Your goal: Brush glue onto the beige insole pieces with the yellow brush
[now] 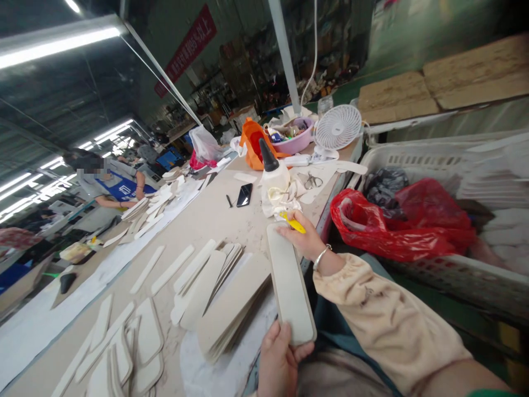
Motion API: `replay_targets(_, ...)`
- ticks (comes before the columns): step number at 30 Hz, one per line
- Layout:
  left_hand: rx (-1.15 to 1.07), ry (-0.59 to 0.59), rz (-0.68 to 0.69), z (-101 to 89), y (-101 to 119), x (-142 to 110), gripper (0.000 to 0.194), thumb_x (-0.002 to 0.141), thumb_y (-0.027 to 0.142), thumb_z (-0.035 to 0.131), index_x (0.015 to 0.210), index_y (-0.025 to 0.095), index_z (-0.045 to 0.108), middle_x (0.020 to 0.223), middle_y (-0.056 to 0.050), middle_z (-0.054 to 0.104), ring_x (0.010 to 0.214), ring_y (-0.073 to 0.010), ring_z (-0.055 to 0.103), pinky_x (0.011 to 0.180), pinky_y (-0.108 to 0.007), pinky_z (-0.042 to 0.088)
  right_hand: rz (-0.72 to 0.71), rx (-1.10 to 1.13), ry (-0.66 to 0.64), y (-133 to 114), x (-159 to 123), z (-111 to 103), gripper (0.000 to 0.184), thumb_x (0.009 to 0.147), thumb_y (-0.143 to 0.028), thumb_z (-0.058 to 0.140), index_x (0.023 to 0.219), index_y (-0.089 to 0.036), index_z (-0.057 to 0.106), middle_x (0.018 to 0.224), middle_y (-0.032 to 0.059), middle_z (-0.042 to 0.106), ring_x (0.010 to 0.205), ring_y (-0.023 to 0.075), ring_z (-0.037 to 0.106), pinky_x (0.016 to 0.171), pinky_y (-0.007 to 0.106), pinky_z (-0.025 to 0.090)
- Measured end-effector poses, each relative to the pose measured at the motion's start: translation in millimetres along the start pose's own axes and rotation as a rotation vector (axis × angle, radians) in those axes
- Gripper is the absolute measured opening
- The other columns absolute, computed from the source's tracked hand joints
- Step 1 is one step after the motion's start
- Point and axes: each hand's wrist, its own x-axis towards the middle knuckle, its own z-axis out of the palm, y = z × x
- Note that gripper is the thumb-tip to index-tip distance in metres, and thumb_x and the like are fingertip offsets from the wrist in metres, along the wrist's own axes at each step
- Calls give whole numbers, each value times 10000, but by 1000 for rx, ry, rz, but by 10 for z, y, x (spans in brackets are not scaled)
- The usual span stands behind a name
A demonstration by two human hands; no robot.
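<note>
A long pale panel with rounded corners lies tilted at the table's near edge. My left hand grips its lower end, thumb on top and fingers beneath. At the panel's far end is my right hand, closed around a small yellow-handled tool; its working end is too small to make out. The right fingers also touch the panel's top edge. Just left of the panel is a stack of beige pieces. Beyond the right hand stands a white bottle with a black cone nozzle, on crumpled cloth.
More pale strips lie across the table. Farther back are a phone, an orange bag, a pink basin and a white fan. A white crate with a red bag stands right. Across the table, a person handles pieces.
</note>
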Motion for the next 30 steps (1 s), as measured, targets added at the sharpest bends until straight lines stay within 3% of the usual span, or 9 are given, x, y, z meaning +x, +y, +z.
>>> replay_targets(4, 0, -178, -55, -3, 81, -79, 470, 710, 499, 726, 1008, 141, 663, 926, -129, 736, 796, -265, 710, 583, -296, 577, -23, -10, 10, 22, 13, -2, 344, 705, -314, 693, 817, -233, 378, 730, -52, 367, 629, 111, 345, 585, 245, 306)
replay_targets(7, 22, -228, -64, -12, 84, -77, 509, 716, 530, 709, 1050, 150, 657, 938, -130, 733, 802, -262, 710, 580, -277, 570, -10, 5, 0, 54, 16, 4, 340, 700, -297, 691, 828, -234, 382, 739, -50, 371, 626, 109, 343, 582, 244, 302)
replay_targets(12, 127, -165, -15, -17, 16, -20, 419, 678, 354, 786, 1008, 130, 655, 914, -110, 730, 791, -214, 699, 599, -240, 560, -25, -19, 0, 82, 11, 4, 337, 702, -300, 689, 821, -234, 381, 751, -46, 385, 663, 120, 368, 614, 250, 322)
replay_targets(16, 167, -167, -9, -55, -22, 10, 389, 719, 366, 750, 1002, 118, 652, 942, -123, 723, 781, -207, 690, 610, -252, 556, -39, -62, -11, 58, -2, -7, 339, 706, -323, 694, 821, -233, 388, 747, -46, 388, 657, 121, 367, 618, 255, 327)
replay_targets(22, 184, -260, 50, -129, -41, 66, 377, 762, 368, 716, 1034, 113, 662, 919, -113, 721, 798, -213, 673, 662, -282, 532, 16, -50, -59, -33, -69, 27, 353, 740, -373, 687, 837, -240, 374, 696, -53, 341, 594, 109, 342, 552, 244, 298)
replay_targets(26, 222, -244, 154, -70, 10, 173, 382, 782, 361, 703, 1078, 123, 665, 941, -101, 723, 806, -197, 660, 689, -270, 510, 27, -21, -113, -99, -150, 101, 353, 744, -355, 690, 833, -244, 367, 673, -62, 335, 571, 107, 339, 539, 245, 297)
replay_targets(30, 221, -214, 161, 0, 64, 232, 369, 836, 393, 635, 1085, 123, 672, 915, -98, 729, 795, -194, 660, 691, -275, 507, 39, -37, -199, -176, -216, 137, 378, 727, -332, 714, 853, -251, 366, 674, -67, 357, 565, 109, 356, 532, 242, 306)
